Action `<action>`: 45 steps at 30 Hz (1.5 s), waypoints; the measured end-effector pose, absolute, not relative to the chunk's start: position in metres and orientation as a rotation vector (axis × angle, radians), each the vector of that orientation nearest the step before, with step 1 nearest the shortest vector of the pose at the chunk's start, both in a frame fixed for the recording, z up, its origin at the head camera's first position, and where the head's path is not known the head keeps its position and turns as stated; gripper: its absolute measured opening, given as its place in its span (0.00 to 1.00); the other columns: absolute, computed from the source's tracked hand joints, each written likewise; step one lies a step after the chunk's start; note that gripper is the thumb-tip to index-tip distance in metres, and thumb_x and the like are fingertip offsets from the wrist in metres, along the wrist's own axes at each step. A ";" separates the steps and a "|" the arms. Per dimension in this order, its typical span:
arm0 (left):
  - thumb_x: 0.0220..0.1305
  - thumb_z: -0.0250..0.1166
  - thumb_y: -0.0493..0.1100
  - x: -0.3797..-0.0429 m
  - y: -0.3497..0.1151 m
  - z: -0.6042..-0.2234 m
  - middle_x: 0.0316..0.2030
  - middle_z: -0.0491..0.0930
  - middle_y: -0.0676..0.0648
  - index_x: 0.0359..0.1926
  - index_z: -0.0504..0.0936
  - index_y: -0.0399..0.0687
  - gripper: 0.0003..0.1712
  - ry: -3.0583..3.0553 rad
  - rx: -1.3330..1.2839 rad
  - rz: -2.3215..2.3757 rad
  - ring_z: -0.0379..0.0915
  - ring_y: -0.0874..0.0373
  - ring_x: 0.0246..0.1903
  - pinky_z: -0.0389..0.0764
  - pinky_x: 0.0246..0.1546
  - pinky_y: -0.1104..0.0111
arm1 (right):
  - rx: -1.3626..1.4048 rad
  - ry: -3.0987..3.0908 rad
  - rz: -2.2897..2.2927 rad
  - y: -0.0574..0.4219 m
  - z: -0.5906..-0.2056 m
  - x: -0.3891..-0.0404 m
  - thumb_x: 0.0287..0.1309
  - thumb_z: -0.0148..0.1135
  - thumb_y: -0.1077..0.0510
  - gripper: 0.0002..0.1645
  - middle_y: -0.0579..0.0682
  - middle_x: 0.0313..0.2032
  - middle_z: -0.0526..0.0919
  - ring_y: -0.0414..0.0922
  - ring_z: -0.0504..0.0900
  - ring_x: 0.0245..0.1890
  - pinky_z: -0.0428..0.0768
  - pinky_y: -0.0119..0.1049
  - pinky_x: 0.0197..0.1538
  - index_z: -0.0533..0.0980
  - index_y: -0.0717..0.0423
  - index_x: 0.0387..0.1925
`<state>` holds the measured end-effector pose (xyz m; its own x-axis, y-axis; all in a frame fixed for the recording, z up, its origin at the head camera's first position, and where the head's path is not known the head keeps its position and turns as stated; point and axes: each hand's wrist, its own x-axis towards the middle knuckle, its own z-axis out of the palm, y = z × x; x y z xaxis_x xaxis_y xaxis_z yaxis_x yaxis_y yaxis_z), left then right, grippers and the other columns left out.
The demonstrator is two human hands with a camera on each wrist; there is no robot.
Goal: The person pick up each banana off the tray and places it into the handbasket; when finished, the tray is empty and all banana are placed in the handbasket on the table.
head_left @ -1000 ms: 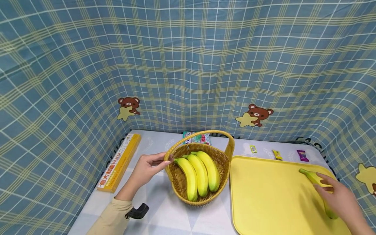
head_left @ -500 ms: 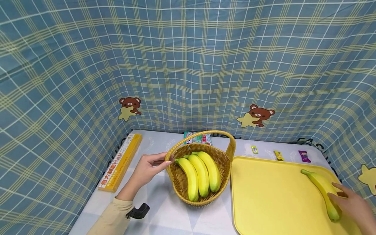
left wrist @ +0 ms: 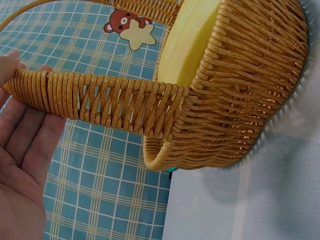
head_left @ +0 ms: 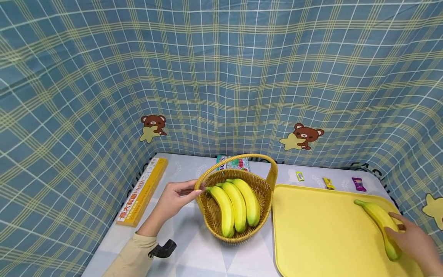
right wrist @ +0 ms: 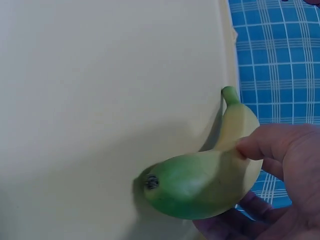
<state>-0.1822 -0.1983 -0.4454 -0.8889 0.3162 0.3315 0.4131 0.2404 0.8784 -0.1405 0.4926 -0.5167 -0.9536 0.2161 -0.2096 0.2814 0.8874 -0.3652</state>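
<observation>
A brown wicker basket [head_left: 263,192] stands in the middle of the table with several bananas [head_left: 234,206] lying side by side in it. My left hand [head_left: 178,198] pinches the left side of its arched handle [left wrist: 115,100] between thumb and fingers. On the right part of the yellow tray [head_left: 322,231] lies a single banana [head_left: 378,223], its stem pointing away. My right hand [head_left: 413,238] is at that banana's right side. In the right wrist view the thumb [right wrist: 255,145] lies on top of the banana [right wrist: 200,182] and the fingers curl beneath it.
A yellow pasta box [head_left: 142,192] lies at the left. Behind the basket is a green snack packet [head_left: 235,163]. Several small wrapped sweets, one a purple sweet [head_left: 358,184], lie beyond the tray. A plaid curtain [head_left: 221,84] surrounds the table.
My right hand moved from above the single banana to its right side, then closed thumb and fingers on it. My left hand stays at the basket handle.
</observation>
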 end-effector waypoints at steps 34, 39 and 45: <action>0.69 0.69 0.40 -0.181 -0.197 -0.444 0.45 0.88 0.47 0.56 0.86 0.39 0.17 -2.414 -0.683 -1.748 0.86 0.58 0.45 0.87 0.46 0.65 | 0.033 3.115 -0.694 0.405 -0.471 -0.138 0.69 0.65 0.44 0.43 0.73 0.47 0.78 0.64 0.84 0.37 0.83 0.46 0.29 0.62 0.70 0.70; 0.69 0.69 0.40 -0.181 -0.197 -0.444 0.45 0.89 0.47 0.56 0.86 0.37 0.17 -2.412 -0.686 -1.747 0.86 0.58 0.45 0.87 0.46 0.65 | -0.022 3.060 -0.736 0.379 -0.458 -0.134 0.68 0.65 0.41 0.46 0.70 0.52 0.76 0.64 0.83 0.43 0.81 0.41 0.29 0.62 0.66 0.73; 0.69 0.69 0.40 -0.182 -0.198 -0.445 0.45 0.89 0.48 0.55 0.86 0.41 0.16 -2.403 -0.695 -1.748 0.86 0.57 0.46 0.87 0.46 0.64 | -0.092 3.071 -0.756 0.348 -0.448 -0.128 0.65 0.69 0.41 0.44 0.66 0.53 0.77 0.60 0.84 0.44 0.80 0.37 0.29 0.65 0.61 0.72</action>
<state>-0.1817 -0.1976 -0.4449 -0.8925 0.3067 0.3308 0.4093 0.2420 0.8797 -0.1281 0.3485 -0.4476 -0.9981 -0.0506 0.0361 -0.0616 0.8841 -0.4633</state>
